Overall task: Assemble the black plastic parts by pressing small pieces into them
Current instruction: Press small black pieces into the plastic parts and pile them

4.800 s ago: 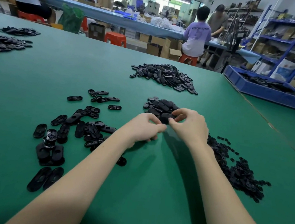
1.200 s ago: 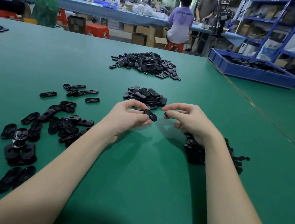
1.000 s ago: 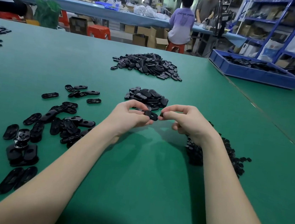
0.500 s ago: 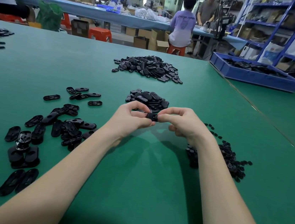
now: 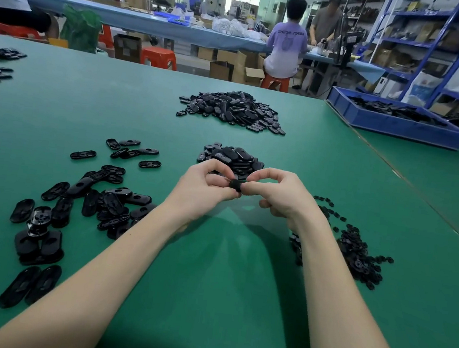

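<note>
Both hands raised a little above the green worktop [image 5: 207, 301], meeting fingertip to fingertip over one black plastic part [image 5: 236, 185]. Left hand [image 5: 206, 191] pinching that part from its own side, thumb under and forefinger arched over; right hand [image 5: 279, 196] pinching the same part from the opposite side, fingers curled round its end. Small piece itself not distinguishable between the fingertips, so seated or not: cannot tell. By the look of it, the pressing-in step of one assembly, mid-squeeze. Next move likely a firm thumb press until flush, then a release toward one of the piles and a fresh pick-up. Just beyond the fingertips, a compact heap of oval parts [image 5: 231, 159]; farther beyond, well apart, a larger heap [image 5: 231, 110]. Off to the outer side of the left hand, scattered oval shells [image 5: 103, 201] lying flat and loose. Beside and behind the right wrist, a heap of small pieces [image 5: 357, 253], within easy reach. Between the forearms and toward the body, bare green surface, ample room for lowering or sweeping. Worktop seam and edge running away past the right hand, well apart, with a blue bin [image 5: 396, 125] farther out still; little risk of knocking anything off from here.
</note>
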A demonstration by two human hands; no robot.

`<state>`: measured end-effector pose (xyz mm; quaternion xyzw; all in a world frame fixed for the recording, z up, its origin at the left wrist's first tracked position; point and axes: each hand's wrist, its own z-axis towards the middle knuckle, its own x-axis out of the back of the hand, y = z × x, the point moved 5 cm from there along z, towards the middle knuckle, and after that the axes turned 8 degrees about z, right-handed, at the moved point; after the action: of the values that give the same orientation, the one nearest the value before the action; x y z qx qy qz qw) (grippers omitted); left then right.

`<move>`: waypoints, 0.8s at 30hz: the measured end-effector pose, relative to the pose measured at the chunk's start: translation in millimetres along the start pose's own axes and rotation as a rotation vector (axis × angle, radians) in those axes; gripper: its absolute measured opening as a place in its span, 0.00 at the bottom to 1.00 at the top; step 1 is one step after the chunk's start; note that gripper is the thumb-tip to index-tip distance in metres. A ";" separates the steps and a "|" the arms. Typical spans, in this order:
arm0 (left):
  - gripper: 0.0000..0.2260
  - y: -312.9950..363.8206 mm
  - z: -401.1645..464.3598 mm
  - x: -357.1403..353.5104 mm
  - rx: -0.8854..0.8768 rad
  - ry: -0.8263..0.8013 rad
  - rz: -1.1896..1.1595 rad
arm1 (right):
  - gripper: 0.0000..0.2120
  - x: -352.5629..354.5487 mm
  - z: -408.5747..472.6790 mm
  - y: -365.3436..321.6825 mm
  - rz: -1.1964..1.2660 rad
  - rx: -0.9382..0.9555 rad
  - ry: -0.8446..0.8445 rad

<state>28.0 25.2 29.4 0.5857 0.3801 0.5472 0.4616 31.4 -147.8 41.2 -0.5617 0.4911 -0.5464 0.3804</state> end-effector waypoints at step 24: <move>0.07 -7.5 2.5 1.0 0.122 0.004 -0.296 | 0.05 -9.0 -1.9 -3.6 -0.089 0.079 -0.049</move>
<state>31.0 28.1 22.6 0.5491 0.4956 0.4501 0.5002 30.8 -138.1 42.7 -0.5806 0.4342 -0.5679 0.3897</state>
